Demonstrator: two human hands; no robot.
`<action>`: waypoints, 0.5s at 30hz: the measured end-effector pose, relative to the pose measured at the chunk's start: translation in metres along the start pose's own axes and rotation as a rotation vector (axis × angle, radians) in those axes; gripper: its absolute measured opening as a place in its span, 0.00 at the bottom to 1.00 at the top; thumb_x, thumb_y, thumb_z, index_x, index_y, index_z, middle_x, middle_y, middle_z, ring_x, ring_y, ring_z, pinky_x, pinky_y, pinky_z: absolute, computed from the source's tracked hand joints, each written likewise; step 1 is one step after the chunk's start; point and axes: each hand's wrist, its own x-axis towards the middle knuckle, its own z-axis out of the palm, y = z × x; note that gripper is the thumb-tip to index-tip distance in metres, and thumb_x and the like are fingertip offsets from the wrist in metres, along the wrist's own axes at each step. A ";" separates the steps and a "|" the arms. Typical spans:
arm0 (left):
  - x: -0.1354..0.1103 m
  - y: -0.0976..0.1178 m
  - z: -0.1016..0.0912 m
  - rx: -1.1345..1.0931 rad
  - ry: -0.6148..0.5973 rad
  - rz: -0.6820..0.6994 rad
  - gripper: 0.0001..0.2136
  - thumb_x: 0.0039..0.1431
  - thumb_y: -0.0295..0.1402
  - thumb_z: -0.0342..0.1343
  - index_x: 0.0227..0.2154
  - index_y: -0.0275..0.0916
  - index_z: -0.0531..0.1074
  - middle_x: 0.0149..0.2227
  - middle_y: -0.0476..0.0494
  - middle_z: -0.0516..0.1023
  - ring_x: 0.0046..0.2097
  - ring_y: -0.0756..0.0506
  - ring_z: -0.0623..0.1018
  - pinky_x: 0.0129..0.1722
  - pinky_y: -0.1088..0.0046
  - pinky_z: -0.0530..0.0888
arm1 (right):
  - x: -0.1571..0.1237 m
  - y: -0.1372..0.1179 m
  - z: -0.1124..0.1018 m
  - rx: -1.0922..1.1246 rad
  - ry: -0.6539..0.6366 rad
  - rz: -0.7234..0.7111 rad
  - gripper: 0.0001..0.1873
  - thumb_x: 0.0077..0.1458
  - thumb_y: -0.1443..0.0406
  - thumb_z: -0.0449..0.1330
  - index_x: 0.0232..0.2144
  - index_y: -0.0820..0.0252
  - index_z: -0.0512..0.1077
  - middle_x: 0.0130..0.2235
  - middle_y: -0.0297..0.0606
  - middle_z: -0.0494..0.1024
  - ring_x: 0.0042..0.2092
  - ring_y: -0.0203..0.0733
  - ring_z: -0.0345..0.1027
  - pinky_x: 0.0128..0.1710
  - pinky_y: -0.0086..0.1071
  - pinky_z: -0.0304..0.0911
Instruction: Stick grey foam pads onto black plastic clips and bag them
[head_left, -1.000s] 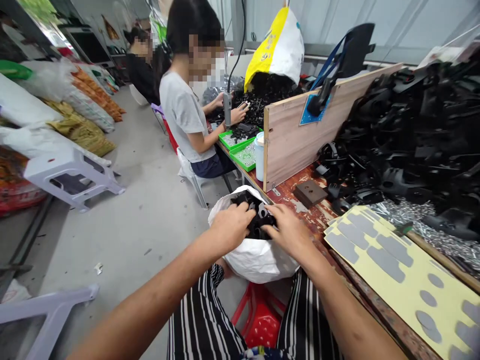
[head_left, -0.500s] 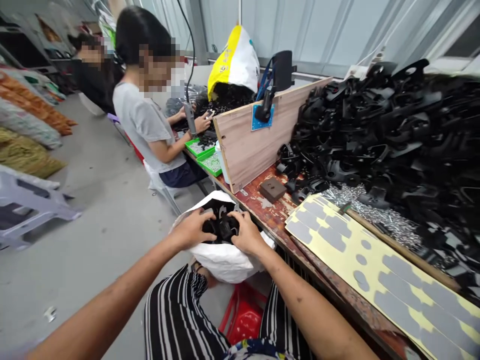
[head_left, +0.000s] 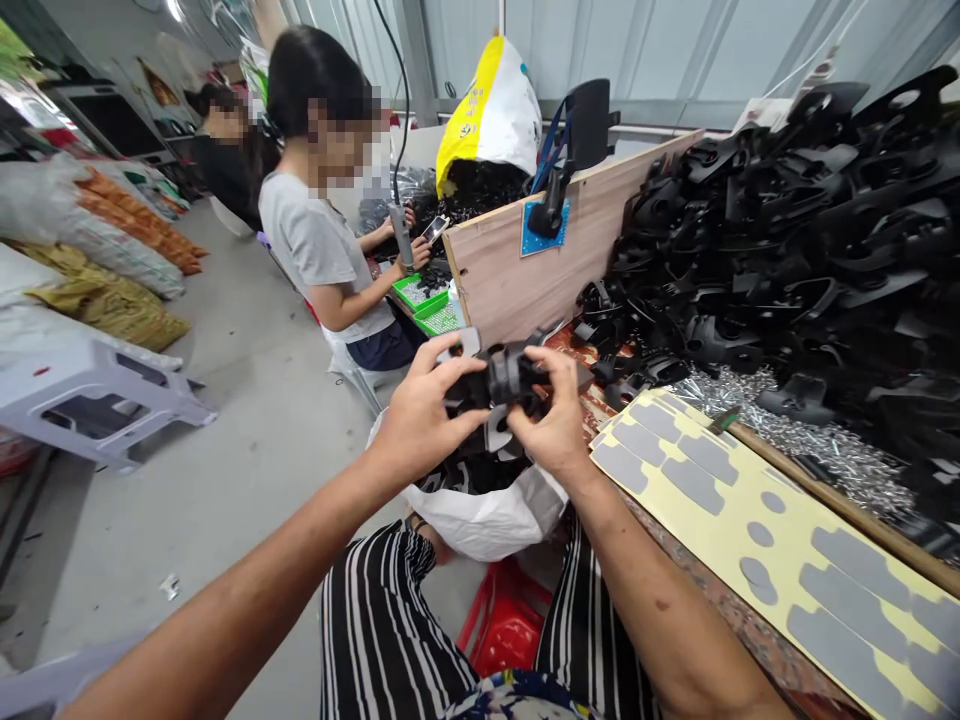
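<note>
My left hand [head_left: 427,405] and my right hand [head_left: 555,415] grip a cluster of black plastic parts [head_left: 506,375] between bent fingers and thumbs. Light grey patches show on the cluster, but how many pieces it has I cannot tell. Both hands are raised above a white sack [head_left: 487,525] that stands between my knees with its mouth open. More black parts [head_left: 469,475] fill the sack's mouth, partly hidden behind my wrists and the held parts.
To my right, black plastic parts [head_left: 750,240] are heaped on the bench beside small metal screws [head_left: 832,440], grey sticker sheets [head_left: 690,450] and a wooden-handled tool [head_left: 847,500]. A wooden divider [head_left: 525,280] separates a seated co-worker [head_left: 315,230]. A plastic stool [head_left: 97,390] stands left.
Both hands have risen out of the sack's mouth with a cluster of black plastic parts between them. The camera view has swung slightly left.
</note>
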 end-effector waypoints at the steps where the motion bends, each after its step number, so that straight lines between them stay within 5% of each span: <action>1: 0.019 0.008 0.005 -0.008 0.014 0.047 0.22 0.53 0.30 0.70 0.52 0.43 0.76 0.66 0.37 0.65 0.68 0.36 0.68 0.67 0.55 0.67 | 0.013 0.002 -0.011 -0.031 0.041 -0.015 0.35 0.51 0.69 0.59 0.62 0.51 0.61 0.60 0.45 0.63 0.60 0.50 0.65 0.56 0.41 0.70; 6: 0.114 0.029 0.087 -0.065 -0.034 0.159 0.27 0.52 0.30 0.71 0.56 0.36 0.74 0.67 0.29 0.63 0.70 0.32 0.64 0.68 0.51 0.64 | 0.071 0.049 -0.070 -0.288 0.207 -0.005 0.35 0.50 0.68 0.59 0.62 0.57 0.63 0.59 0.49 0.63 0.62 0.54 0.63 0.62 0.44 0.64; 10: 0.150 0.033 0.145 -0.112 -0.303 0.075 0.38 0.52 0.29 0.71 0.66 0.33 0.66 0.69 0.24 0.57 0.69 0.31 0.65 0.68 0.55 0.64 | 0.095 0.100 -0.105 -0.553 0.064 0.173 0.38 0.54 0.66 0.60 0.67 0.58 0.62 0.59 0.52 0.63 0.60 0.58 0.63 0.61 0.50 0.62; 12: 0.149 0.030 0.144 -0.108 -0.382 0.089 0.38 0.52 0.28 0.69 0.67 0.34 0.66 0.67 0.26 0.62 0.66 0.33 0.69 0.66 0.58 0.66 | 0.101 0.118 -0.115 -0.722 -0.088 0.297 0.37 0.59 0.59 0.61 0.69 0.53 0.61 0.57 0.52 0.66 0.59 0.62 0.64 0.59 0.57 0.61; 15: 0.135 0.016 0.110 -0.081 -0.416 0.149 0.27 0.57 0.31 0.64 0.61 0.39 0.73 0.50 0.39 0.77 0.51 0.40 0.78 0.55 0.64 0.73 | 0.108 0.130 -0.121 -0.923 -0.186 0.409 0.30 0.65 0.50 0.58 0.66 0.50 0.66 0.55 0.53 0.68 0.56 0.64 0.65 0.56 0.60 0.60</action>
